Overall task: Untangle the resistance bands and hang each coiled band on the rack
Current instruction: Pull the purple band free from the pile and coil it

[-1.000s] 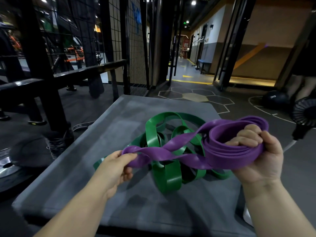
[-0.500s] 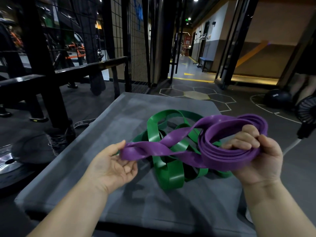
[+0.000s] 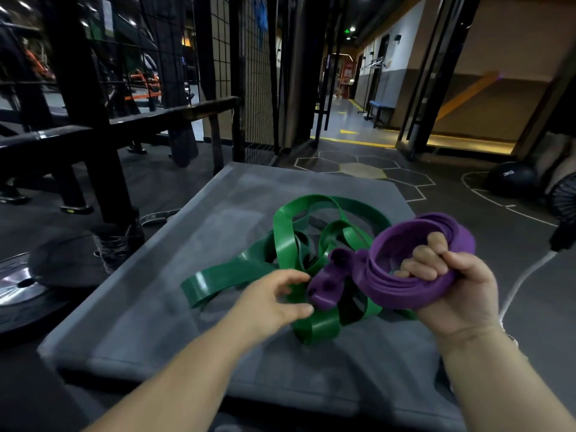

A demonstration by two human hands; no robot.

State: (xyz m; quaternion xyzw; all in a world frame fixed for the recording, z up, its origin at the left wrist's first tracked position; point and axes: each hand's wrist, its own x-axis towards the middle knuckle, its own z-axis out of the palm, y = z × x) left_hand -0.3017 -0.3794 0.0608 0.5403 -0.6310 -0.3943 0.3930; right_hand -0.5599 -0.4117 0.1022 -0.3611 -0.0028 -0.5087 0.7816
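Observation:
A purple resistance band [image 3: 414,294] is wound into a coil that my right hand [image 3: 452,288] grips, fingers through the loop. Its loose twisted tail hangs to the left of the coil, blurred. My left hand [image 3: 274,304] is just left of that tail with fingers spread and relaxed, holding nothing. Below both hands a green band [image 3: 286,244] lies in tangled loops on a grey padded box [image 3: 174,294].
A black steel rack [image 3: 93,120] with a horizontal bar and wire mesh stands at the left and behind. A weight plate [image 3: 18,285] lies on the floor at left. A black medicine ball [image 3: 511,179] and a fan [image 3: 564,204] sit at the right.
My left hand let go of the purple band's stretched end. The tail sprang back toward the coil, and the coil in my right hand looks tighter.

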